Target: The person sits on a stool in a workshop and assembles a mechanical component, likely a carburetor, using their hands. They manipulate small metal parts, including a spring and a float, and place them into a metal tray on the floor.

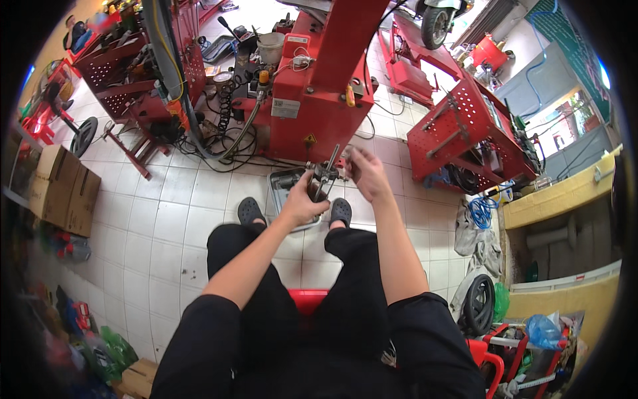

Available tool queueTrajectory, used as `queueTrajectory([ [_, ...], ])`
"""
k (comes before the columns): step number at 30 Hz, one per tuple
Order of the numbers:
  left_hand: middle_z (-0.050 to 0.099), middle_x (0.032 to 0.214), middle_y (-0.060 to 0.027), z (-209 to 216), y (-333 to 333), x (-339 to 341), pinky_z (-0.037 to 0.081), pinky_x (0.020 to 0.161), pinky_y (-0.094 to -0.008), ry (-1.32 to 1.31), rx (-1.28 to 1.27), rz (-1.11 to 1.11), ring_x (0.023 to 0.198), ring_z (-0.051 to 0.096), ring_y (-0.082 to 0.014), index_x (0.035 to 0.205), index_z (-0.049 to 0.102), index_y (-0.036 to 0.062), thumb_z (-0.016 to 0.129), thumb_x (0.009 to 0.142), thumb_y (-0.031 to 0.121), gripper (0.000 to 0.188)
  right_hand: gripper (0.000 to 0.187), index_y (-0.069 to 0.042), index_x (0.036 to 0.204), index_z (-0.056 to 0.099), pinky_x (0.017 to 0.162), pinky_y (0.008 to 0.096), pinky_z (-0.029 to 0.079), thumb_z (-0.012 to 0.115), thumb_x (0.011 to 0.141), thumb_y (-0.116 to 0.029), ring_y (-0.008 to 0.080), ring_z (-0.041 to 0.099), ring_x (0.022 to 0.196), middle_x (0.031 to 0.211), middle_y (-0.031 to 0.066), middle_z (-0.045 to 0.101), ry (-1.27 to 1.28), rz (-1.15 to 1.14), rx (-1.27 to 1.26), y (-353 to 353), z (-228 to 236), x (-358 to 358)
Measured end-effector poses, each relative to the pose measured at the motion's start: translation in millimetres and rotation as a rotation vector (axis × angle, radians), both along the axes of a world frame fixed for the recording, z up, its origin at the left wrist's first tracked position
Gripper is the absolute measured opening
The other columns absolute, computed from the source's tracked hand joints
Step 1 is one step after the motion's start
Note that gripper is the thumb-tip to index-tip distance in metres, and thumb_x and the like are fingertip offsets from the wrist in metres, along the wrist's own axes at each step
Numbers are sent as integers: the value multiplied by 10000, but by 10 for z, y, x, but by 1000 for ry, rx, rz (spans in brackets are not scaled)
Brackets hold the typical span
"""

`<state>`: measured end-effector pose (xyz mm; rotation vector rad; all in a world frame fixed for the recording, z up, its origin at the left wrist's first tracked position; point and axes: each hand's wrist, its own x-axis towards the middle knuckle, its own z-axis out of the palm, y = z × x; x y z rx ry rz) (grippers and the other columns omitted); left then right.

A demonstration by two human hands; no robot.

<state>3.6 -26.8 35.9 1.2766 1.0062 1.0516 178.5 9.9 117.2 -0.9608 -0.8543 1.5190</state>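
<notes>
My left hand [304, 202] is wrapped round a dark metal mechanical part [323, 173] with long thin rods standing out of it. It is held up over the floor between my knees and the red machine. My right hand [365, 174] is just to the right of the part, its fingers bent and pinched together near the rod's upper end. Whatever is in that pinch is too small to make out. Below my left hand a grey tray [271, 193] lies on the tiles between my shoes, with metal pieces in it partly hidden by the hand.
A red machine base [319, 126] stands straight ahead, with hoses and cables on the floor to its left. Red perforated tool carts stand at left [119, 93] and right [445, 136]. Cardboard boxes [63, 189] are at far left, a tire [478, 304] at lower right.
</notes>
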Motion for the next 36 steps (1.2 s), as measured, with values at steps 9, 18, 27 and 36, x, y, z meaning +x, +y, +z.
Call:
queueTrajectory([
  [9, 527, 727, -26, 1218, -1936, -526, 445, 638, -245, 53, 251, -107, 670, 516, -81, 1065, 393, -17, 721, 653, 84, 536, 168, 26, 1018, 620, 710, 222, 478, 586, 879, -61, 74, 572, 787, 911, 56, 640, -493, 92, 532, -2115, 1443, -465],
  [18, 534, 777, -24, 1270, -2631, -479, 440, 649, -243, 86, 496, -67, 704, 501, -81, 1044, 454, 8, 742, 661, 104, 488, 164, 8, 1026, 620, 759, 239, 468, 566, 879, -39, 83, 584, 832, 905, 45, 642, -651, 30, 699, -2897, 1620, -473],
  [27, 627, 903, -71, 1284, -2613, -391, 485, 753, -265, 183, 483, -119, 812, 606, -112, 1097, 488, 9, 749, 660, 92, 516, 142, -22, 948, 631, 661, 260, 464, 633, 807, -42, 126, 614, 730, 825, 56, 662, -686, -88, 882, -3083, 1480, -361],
  [36, 627, 870, -62, 1443, -2460, -286, 490, 717, -276, 243, 575, -136, 780, 606, -118, 1081, 499, 20, 751, 647, 121, 511, 170, 4, 955, 637, 732, 264, 500, 646, 788, 35, 143, 647, 804, 896, 102, 677, -515, -243, 930, -3091, 1415, -320],
])
